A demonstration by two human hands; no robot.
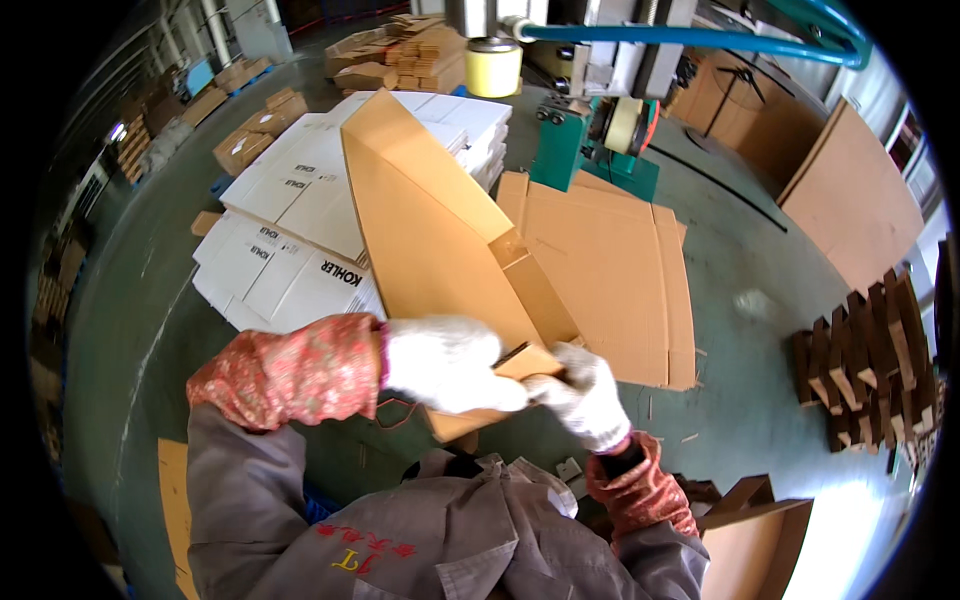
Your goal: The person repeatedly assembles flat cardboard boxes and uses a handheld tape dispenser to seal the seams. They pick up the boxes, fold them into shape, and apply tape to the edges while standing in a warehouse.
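A long brown cardboard box (430, 245), partly folded, slants away in front of me with its near end at my hands. Its walls stand up along the right side, and the far end rises to a tall flap. My left hand (445, 365), in a white knit glove, closes on the near end beside a small folded flap (530, 362). On the other side of that flap, my right hand (585, 395), also gloved, pinches the near right corner. The fingertips of both hands almost meet there. The gloves partly hide the gripped edges.
Stacked flat white cartons (300, 180) lie beyond the box on the left. A flat brown cardboard sheet (610, 270) lies to its right. A green machine (590, 150) with a tape roll stands behind. Stacked brown cardboard pieces (870, 360) are at far right, an open carton (760, 540) at lower right.
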